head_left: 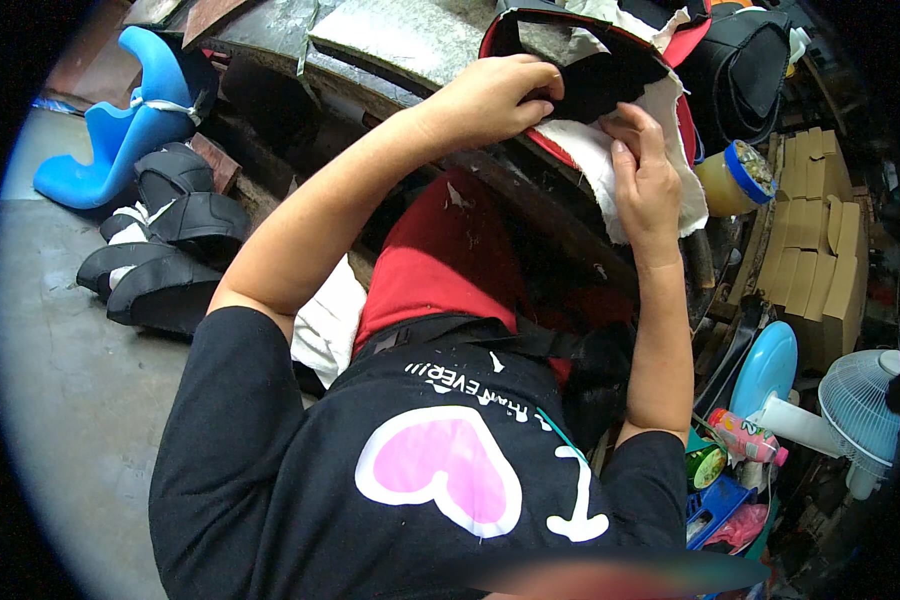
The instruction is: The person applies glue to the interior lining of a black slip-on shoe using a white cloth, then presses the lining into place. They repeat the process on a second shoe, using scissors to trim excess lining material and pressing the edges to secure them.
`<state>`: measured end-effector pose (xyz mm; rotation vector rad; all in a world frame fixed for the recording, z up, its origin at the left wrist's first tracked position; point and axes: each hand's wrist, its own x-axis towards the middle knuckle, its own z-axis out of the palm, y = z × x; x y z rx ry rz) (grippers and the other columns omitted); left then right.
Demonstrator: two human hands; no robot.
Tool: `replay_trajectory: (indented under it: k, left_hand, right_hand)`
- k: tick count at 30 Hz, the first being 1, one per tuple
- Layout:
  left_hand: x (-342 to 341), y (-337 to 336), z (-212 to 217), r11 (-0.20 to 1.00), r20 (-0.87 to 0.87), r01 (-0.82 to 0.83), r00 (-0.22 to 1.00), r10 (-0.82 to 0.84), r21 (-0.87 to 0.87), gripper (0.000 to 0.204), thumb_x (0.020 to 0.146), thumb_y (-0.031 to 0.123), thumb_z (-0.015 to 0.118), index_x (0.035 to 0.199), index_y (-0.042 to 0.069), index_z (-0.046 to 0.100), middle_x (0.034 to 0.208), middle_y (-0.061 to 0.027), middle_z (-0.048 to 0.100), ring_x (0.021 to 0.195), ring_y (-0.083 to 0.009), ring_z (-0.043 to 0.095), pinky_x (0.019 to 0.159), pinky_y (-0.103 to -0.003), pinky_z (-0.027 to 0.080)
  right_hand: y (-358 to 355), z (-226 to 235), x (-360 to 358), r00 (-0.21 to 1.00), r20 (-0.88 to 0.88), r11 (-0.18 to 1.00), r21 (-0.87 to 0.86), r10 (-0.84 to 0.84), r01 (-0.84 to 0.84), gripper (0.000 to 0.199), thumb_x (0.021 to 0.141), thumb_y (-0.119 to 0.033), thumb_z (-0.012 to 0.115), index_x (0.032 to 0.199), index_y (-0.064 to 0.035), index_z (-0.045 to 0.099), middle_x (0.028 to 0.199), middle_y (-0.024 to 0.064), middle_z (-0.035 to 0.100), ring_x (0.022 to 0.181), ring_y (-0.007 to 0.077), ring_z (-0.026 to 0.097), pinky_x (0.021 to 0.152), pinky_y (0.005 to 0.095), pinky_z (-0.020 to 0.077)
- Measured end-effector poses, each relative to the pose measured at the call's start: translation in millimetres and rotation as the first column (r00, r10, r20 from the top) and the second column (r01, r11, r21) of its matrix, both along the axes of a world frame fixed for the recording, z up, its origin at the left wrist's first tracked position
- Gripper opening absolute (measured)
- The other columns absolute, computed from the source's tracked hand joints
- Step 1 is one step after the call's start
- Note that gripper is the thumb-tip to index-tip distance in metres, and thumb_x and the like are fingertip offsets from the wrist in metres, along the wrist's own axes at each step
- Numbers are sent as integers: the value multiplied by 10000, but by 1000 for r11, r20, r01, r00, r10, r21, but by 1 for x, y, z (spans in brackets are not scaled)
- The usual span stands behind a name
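Observation:
A black shoe upper [625, 85] with red edging lies at the bench's near edge, its ragged white lining [585, 165] spread toward me. My left hand [505, 95] is closed at the upper's left edge, the fingers curled and the thumb under them. On the right side, my right hand [647, 170] rests against the lining, with thumb and bent fingers gripping at its inner edge. Some fingertips of both hands are hidden. Just right of my right hand stands a jar of yellowish stuff [725, 185] with a blue rim.
Several black uppers [175, 235] lie at the left near a blue plastic chair [120, 120]. A pale slab [400, 45] tops the bench. More dark uppers [735, 75] pile at the far right. Cardboard boxes [810, 240], a fan [860, 410] and a pink bottle [745, 435] fill the right side.

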<state>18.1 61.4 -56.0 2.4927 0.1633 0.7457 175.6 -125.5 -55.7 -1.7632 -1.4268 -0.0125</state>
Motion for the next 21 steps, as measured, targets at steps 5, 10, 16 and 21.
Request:
replay_trajectory:
  k: [5, 10, 16, 21]
  left_hand:
    - [-9, -17, 7, 997, 181, 40, 982, -51, 62, 245, 871, 141, 714, 1083, 42, 640, 1190, -166, 620, 1104, -360, 600, 955, -404, 491]
    - [-22, -27, 16, 950, 391, -285, 895, 215, 129, 446, 827, 182, 767, 1216, 60, 587, 1291, -188, 548, 1173, -369, 516, 1009, -435, 441]
    - [-29, -57, 3, 623, 94, -178, 921, 378, -762, 925, 869, 230, 773, 1501, -66, 164, 1046, -134, 486, 738, -135, 544, 683, -289, 509]
    - [-37, -88, -10, 578, 46, -260, 886, 461, -774, 1000, 818, 275, 819, 1497, -46, 158, 1006, -92, 455, 749, -142, 505, 690, -299, 487]
  right_hand:
    - [-8, 3, -15, 980, 189, 998, -4, 60, -60, 440, 914, -149, 661, 1336, -79, 560, 1207, 180, 654, 1067, 370, 633, 943, 425, 497]
    - [-30, 34, -24, 954, 181, 968, 29, 240, -249, 506, 903, -244, 707, 1353, -57, 569, 1315, 164, 628, 1246, 347, 580, 1071, 432, 430]
    - [-40, 58, 0, 968, -31, 968, -19, -250, 249, 789, 887, -112, 706, 1564, -134, 300, 1325, 225, 607, 1195, 384, 597, 1024, 449, 457]
    - [-39, 31, -25, 946, -317, 985, 170, 75, -21, 779, 889, 113, 552, 1570, -4, 193, 1602, 124, 299, 1339, 241, 476, 1120, 367, 381]
